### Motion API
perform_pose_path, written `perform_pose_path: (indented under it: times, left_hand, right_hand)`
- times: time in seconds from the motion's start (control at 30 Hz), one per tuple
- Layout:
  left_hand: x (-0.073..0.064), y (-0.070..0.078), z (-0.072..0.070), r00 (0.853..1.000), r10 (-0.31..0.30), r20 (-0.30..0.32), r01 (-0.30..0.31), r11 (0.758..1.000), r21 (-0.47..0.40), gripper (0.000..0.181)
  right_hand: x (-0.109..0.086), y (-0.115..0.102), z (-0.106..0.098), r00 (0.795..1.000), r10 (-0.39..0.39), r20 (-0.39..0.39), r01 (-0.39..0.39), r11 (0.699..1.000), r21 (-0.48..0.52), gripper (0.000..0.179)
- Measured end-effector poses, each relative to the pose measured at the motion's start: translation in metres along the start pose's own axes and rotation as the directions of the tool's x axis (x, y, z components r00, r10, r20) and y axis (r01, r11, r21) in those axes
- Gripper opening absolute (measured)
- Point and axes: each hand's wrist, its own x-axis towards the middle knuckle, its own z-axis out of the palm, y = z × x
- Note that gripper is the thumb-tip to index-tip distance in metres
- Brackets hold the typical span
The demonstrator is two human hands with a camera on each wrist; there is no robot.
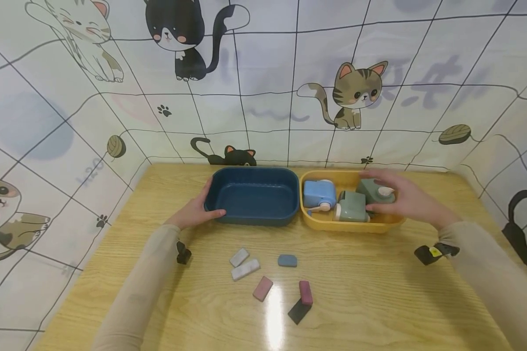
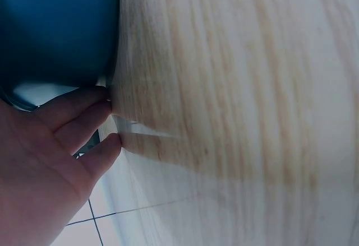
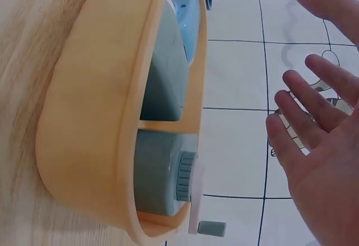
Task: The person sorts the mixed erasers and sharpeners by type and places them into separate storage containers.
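My left hand [image 1: 197, 209] rests against the left end of a dark blue bin [image 1: 254, 220], thumb near its front corner; in the left wrist view its fingertips meet the table beside the bin. Over the right end of a yellow bin [image 1: 329, 225], my right hand [image 1: 404, 195] is spread around a green hand-crank pencil sharpener [image 1: 369, 189]. The right wrist view shows these fingers [image 3: 305, 97] apart, holding nothing, with the crank sharpener [image 3: 157, 173] below. Another green sharpener [image 1: 353, 205] and a blue sharpener [image 1: 319, 192] lie in the yellow bin.
Nearer on the wooden table lie several erasers: two white, the longer white eraser [image 1: 246, 269] in front, a blue eraser [image 1: 287, 260], a pink eraser [image 1: 262, 288], a magenta eraser [image 1: 305, 292] and a dark eraser [image 1: 299, 311]. A cat-patterned sheet [image 1: 268, 107] stands behind.
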Motion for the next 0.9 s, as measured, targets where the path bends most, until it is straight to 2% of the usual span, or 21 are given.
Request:
perform_pose_path:
  times: [0.07, 0.23, 0.47, 0.73, 0.9]
  left_hand:
    - [0.001, -0.001, 0.000, 1.000, 0.001, 0.000, -0.001, 1.000, -0.002, 0.113]
    - [0.001, -0.002, -0.001, 1.000, 0.005, -0.001, -0.005, 1.000, 0.000, 0.114]
    - [-0.001, 0.002, -0.002, 1.000, 0.002, 0.001, -0.002, 1.000, -0.002, 0.113]
    - [-0.001, 0.003, -0.002, 1.000, 0.002, 0.000, -0.002, 1.000, 0.008, 0.113]
    - [0.000, 0.003, -0.003, 1.000, 0.003, 0.008, -0.003, 1.000, -0.008, 0.114]
  right_hand:
    - [-0.002, -0.002, 0.002, 1.000, -0.023, -0.011, 0.022, 0.999, -0.022, 0.067]
    - [-0.006, -0.006, 0.007, 1.000, -0.019, 0.002, 0.019, 0.999, -0.026, 0.049]
    - [-0.012, -0.011, 0.016, 1.000, -0.007, 0.013, 0.007, 1.000, -0.004, 0.041]
    - [-0.012, -0.019, 0.032, 0.993, -0.099, 0.059, 0.093, 0.992, 0.089, 0.036]
    - [-0.009, -0.025, 0.044, 0.981, -0.161, 0.105, 0.145, 0.979, 0.145, 0.036]
